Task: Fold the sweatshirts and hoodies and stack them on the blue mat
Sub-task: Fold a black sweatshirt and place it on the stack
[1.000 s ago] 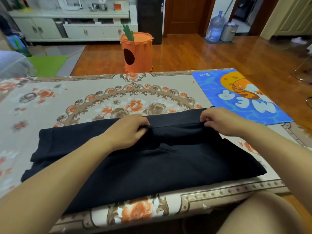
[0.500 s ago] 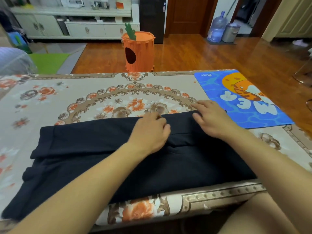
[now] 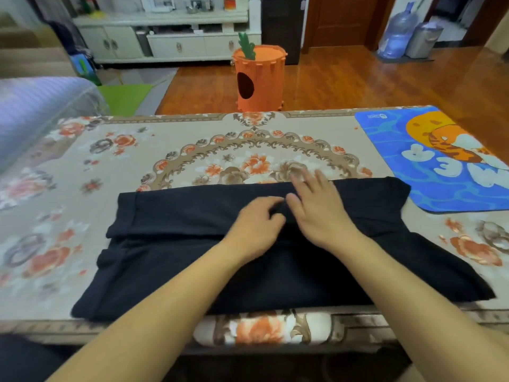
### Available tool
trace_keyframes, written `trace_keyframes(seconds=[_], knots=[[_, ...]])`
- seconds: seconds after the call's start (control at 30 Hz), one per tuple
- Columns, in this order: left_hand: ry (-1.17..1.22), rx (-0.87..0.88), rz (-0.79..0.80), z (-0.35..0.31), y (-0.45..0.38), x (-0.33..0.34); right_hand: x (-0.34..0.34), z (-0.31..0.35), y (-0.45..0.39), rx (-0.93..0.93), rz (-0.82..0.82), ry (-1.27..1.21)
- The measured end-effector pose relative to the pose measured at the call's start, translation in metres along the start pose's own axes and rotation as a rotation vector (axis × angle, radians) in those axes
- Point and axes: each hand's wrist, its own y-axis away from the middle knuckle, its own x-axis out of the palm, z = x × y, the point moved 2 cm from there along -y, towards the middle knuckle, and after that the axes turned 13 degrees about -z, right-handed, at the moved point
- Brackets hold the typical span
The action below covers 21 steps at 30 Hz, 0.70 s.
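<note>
1. The dark sweatshirt lies at 6 o'clock on the table, its right corner touching the blue mat at 2 o'clock.
2. Your left hand has its fingers curled into a fold of the cloth; your right hand presses flat with fingers spread.
3. If you pull unevenly, the folded band may open or wrinkle.

Orange carrot-shaped bin on wood floor; water jug beyond.
</note>
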Motion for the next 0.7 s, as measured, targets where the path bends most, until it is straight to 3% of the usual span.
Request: trace_keyframes(seconds=[0.1, 0.2, 0.27, 0.5, 0.6, 0.7], knots=[[-0.406, 0.200, -0.132, 0.070, 0.018, -0.083, 0.031, 0.013, 0.035, -0.094, 0.159, 0.024], [-0.658, 0.183, 0.049, 0.139, 0.038, -0.142, 0.043, 0.005, 0.046, -0.171, 0.119, 0.138], [-0.733, 0.227, 0.090, 0.157, 0.043, -0.157, 0.044, 0.004, 0.044, -0.167, 0.111, 0.140], [-0.712, 0.434, -0.126, 0.144, 0.048, -0.171, 0.038, 0.003, 0.045, -0.081, 0.034, 0.001], [-0.692, 0.321, -0.108, 0.165, 0.073, -0.161, 0.037, 0.007, 0.046, -0.101, 0.036, 0.009], [-0.604, 0.205, -0.179, 0.180, 0.084, -0.149, 0.023, 0.011, 0.036, -0.148, 0.174, 0.130]])
